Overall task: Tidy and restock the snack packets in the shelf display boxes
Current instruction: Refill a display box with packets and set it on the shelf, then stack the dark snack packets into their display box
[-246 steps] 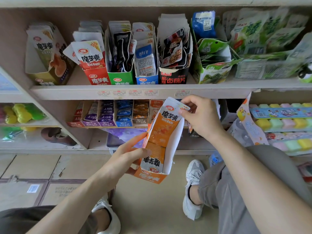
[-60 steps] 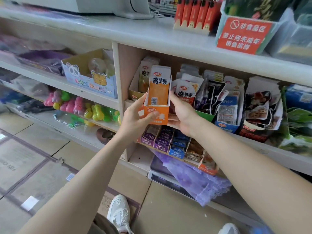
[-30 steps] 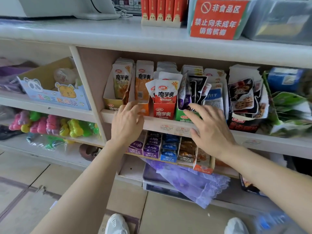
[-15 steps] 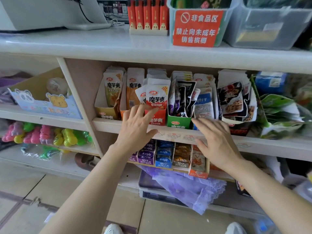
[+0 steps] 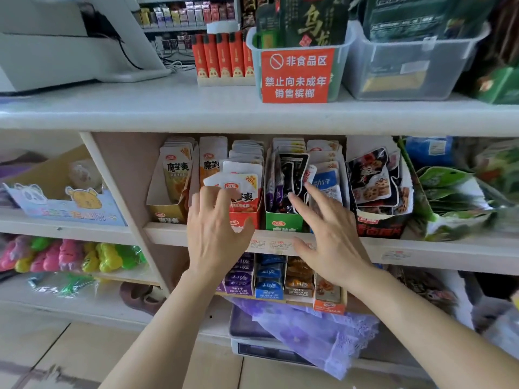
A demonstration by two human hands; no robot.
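Note:
A row of snack display boxes stands on the middle shelf (image 5: 421, 254): a yellow box (image 5: 168, 213), the orange box (image 5: 209, 164), a red box (image 5: 247, 217), a green box (image 5: 283, 221), a blue box (image 5: 325, 181) and a black box (image 5: 379, 223). My left hand (image 5: 216, 228) is spread in front of the orange and red boxes, fingers relaxed, holding nothing. My right hand (image 5: 328, 228) is spread in front of the green and blue boxes, also holding nothing. Whether the fingertips touch the boxes is unclear.
Small purple, blue and orange packet boxes (image 5: 269, 279) fill the shelf below. A purple lace cloth (image 5: 314, 332) hangs under them. Green packets (image 5: 455, 197) lie at the right. Above sit a red-signed bin (image 5: 297, 74) and a clear tub (image 5: 407, 66). Toys (image 5: 70, 254) lie at the left.
The orange box went from my hands onto the shelf between the yellow and red boxes. Both hands have let go and moved up in front of the boxes; the camera has risen.

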